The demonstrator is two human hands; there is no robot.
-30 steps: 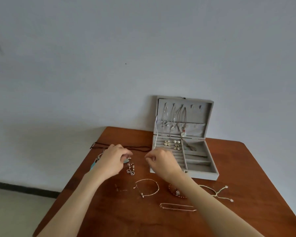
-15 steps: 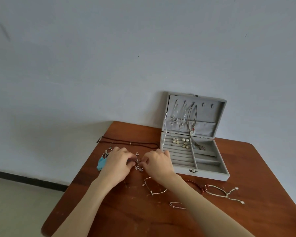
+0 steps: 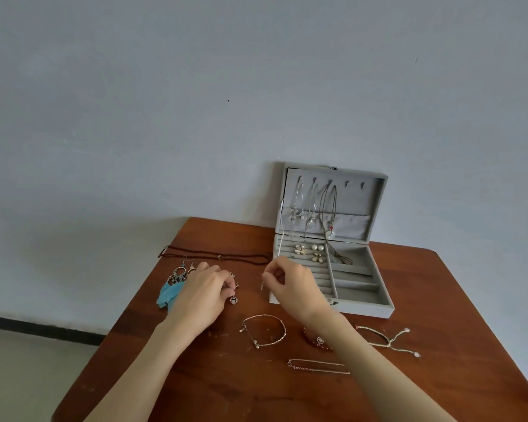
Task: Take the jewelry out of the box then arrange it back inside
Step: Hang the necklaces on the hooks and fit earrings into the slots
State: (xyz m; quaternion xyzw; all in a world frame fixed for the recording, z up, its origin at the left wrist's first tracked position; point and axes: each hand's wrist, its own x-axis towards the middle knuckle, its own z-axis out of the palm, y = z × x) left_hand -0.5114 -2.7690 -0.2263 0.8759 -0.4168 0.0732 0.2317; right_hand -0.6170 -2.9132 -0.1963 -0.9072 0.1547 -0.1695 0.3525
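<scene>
A grey jewelry box [image 3: 360, 309] stands open at the table's back, with necklaces hung in its lid and several earrings [image 3: 310, 252] in its ring slots. My left hand [image 3: 203, 292] pinches a heart-drop earring [image 3: 233, 300] that dangles just above the table. My right hand [image 3: 293, 287], in front of the box's left wall, pinches a small earring [image 3: 262, 284] between thumb and forefinger. Blue feather earrings [image 3: 173, 286] lie partly under my left hand.
On the brown wooden table [image 3: 470, 300] lie a dark bead necklace [image 3: 220, 257], a gold bangle [image 3: 264, 330], a red bead bracelet [image 3: 317, 341], a pale cord bracelet [image 3: 384, 341] and a thin chain [image 3: 317, 367]. A wall rises behind; the floor drops off left.
My hands, which met over a pair of earrings, have drawn apart. Each now holds one earring, the right hand moving toward the box.
</scene>
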